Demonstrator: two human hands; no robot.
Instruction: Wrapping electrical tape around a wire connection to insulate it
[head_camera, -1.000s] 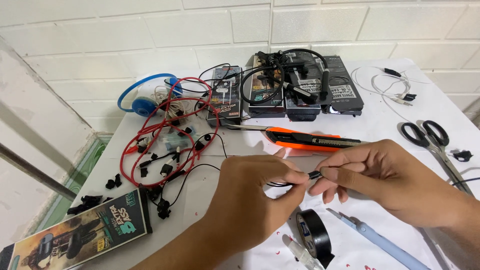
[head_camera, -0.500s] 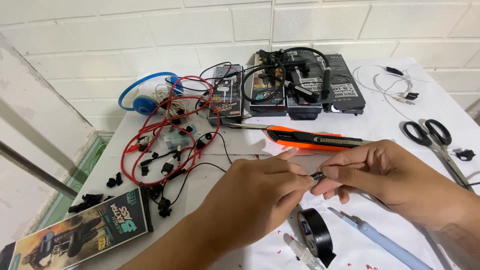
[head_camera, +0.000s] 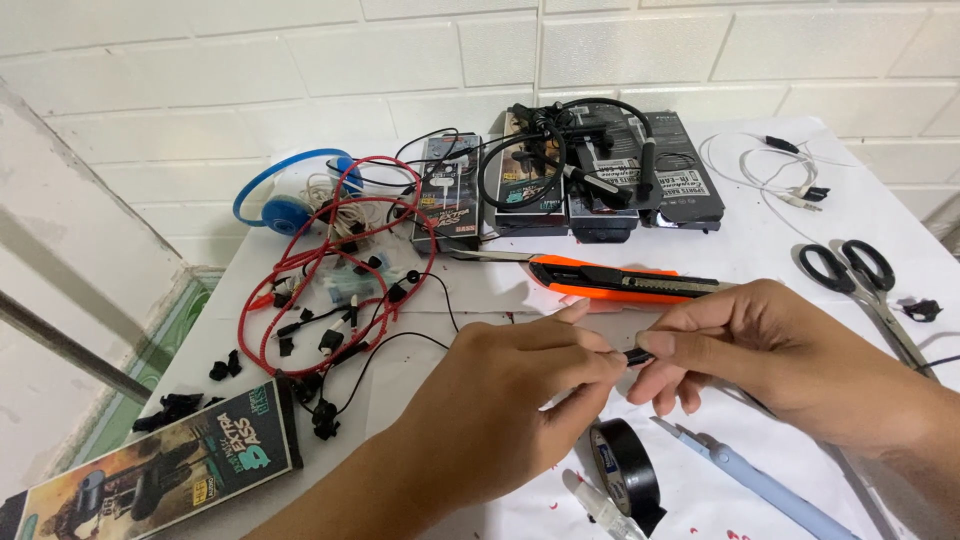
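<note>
1. The left hand (head_camera: 510, 400) and the right hand (head_camera: 760, 345) meet over the white table (head_camera: 800, 210), just in front of the long orange and black box cutter (head_camera: 625, 280).
2. Both hands pinch one small black wire end (head_camera: 637, 356). The left fingers are closed tight on one side of it. The right thumb and first finger squeeze the other side.
3. A second ago the hands were in almost the same spot. The left hand has rolled a little, and its knuckles now hide more of the thin wire. The pinch has not let go, so the fiddly work on that wire end looks like it is going on.
4. A round roll of black tape (head_camera: 625, 468) lies in front of the box cutter, just under the hands.
5. A light blue pen-shaped tool (head_camera: 750, 480) lies beside the tape.
6. Black-handled scissors (head_camera: 860, 275) lie to the right of the box cutter.
7. A tangle of red and black earphone wires (head_camera: 330, 280) lies to its left, and blue headphones (head_camera: 285, 200) sit behind that tangle.
8. Dark flat boxes (head_camera: 600, 180) stand behind the box cutter, by the wall.
</note>
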